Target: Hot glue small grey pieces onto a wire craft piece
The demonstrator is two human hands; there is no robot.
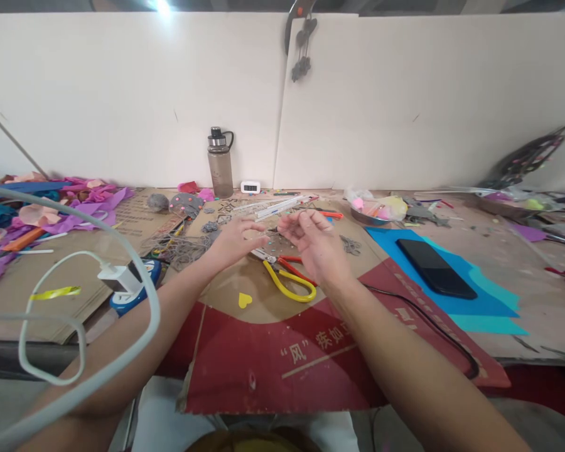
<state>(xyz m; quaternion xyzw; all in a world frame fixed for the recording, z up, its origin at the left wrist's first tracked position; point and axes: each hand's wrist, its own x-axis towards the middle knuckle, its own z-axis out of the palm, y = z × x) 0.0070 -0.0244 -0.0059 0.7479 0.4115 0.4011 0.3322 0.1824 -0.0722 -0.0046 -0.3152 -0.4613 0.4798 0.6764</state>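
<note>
My left hand (235, 240) and my right hand (313, 242) meet above a sheet of cardboard (273, 351) in the middle of the table. The fingers of both hands are curled and pinched towards each other around something small that I cannot make out. Just beneath them lie yellow-handled pliers (289, 282) and red-handled cutters (292, 263). A yellow paper heart (245, 300) lies on the cardboard nearer to me. Thin clear rods (280, 206) and grey wire shapes (186, 248) lie beyond the hands.
A water bottle (220, 162) and a small white clock (250, 186) stand by the white back wall. A black phone (435, 268) rests on blue paper (480, 301) at right. Coloured paper scraps (51, 207) pile at left; a white charger (117, 276) and cable cross the left foreground.
</note>
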